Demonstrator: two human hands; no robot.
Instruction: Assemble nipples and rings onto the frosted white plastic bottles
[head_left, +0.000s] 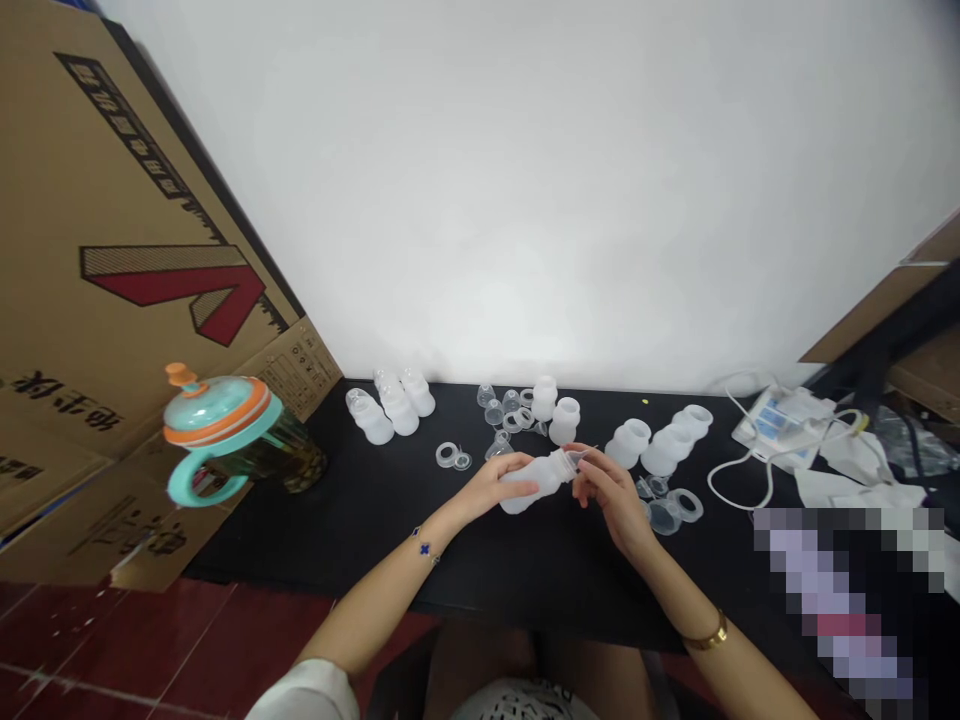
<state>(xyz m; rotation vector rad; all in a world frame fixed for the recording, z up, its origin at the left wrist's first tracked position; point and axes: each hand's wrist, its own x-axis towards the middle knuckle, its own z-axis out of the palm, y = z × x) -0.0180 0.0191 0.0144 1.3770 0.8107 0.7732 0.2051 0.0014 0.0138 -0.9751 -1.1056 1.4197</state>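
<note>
A white bottle (536, 484) lies tilted in my left hand (491, 487), its neck pointing right. My left fingers wrap round its body. At the neck, my right hand (606, 492) pinches a clear, thin part (574, 458), partly hidden by the fingers. Just behind are two open white bottles (565, 420) and several clear caps and rings (512, 402). A loose ring (447, 455) with a small clear piece (463, 461) lies left of my left hand. To the right stand several open white bottles (628, 442), with clear rings and covers (664, 516) in front of them.
Several capped bottles (400, 409) stand at the back left of the black table (375, 540). A large teal and orange jug (244, 430) is at the left edge by cardboard boxes (112, 250). White cables (765, 470) and papers (855, 490) lie at the right.
</note>
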